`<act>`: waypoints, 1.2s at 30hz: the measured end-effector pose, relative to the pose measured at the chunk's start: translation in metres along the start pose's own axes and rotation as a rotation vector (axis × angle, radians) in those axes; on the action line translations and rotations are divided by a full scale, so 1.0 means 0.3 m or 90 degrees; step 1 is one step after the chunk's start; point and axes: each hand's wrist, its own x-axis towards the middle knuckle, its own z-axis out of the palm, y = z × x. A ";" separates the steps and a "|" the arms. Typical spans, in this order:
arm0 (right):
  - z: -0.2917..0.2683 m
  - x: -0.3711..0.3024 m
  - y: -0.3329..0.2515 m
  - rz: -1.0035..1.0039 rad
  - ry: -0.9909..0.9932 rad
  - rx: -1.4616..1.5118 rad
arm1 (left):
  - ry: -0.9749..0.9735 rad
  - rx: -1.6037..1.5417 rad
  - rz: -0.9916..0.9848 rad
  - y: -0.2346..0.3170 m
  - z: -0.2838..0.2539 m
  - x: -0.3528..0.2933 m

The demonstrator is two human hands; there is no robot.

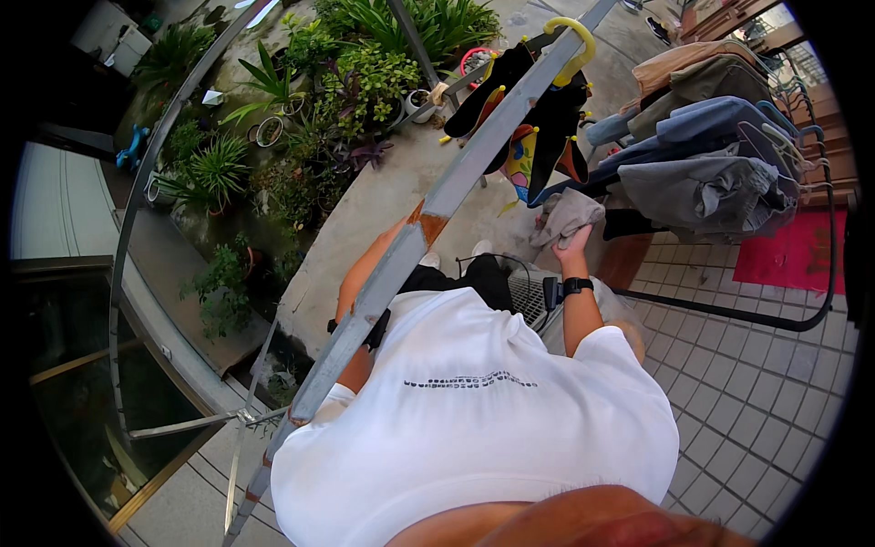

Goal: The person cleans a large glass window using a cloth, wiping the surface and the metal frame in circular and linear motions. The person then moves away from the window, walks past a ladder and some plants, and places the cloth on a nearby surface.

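A crumpled grey cloth [571, 216] is gripped in my right hand [574, 246], low beside the hanging laundry. My left forearm [363, 273] reaches up along a grey metal bar [469, 173] with rust patches, which crosses diagonally in front of me. The bar covers the fingers of my left hand, so whether they grip it cannot be seen. A dark, colourful umbrella [524, 162] hangs from the bar's upper part by its curved yellow handle [583, 56], to the left of the cloth.
Folded-over trousers and other clothes [706, 187] hang on a black-framed rack [729, 308] at the right, above a red mat [791, 253]. Potted plants [365, 91] crowd the far left. A grey basket-like container [529, 296] stands by my legs. Thin metal struts [182, 426] cross at the lower left.
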 end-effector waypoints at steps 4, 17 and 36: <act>-0.022 0.238 -0.174 -0.034 -0.048 -0.042 | 0.004 0.083 -0.013 0.077 0.068 0.038; 0.222 0.935 -0.508 -0.023 -0.089 -0.010 | -0.189 0.049 0.144 0.612 0.584 0.806; 0.388 1.328 -0.713 -0.017 -0.147 -0.166 | 0.078 0.028 -0.137 0.445 0.463 0.885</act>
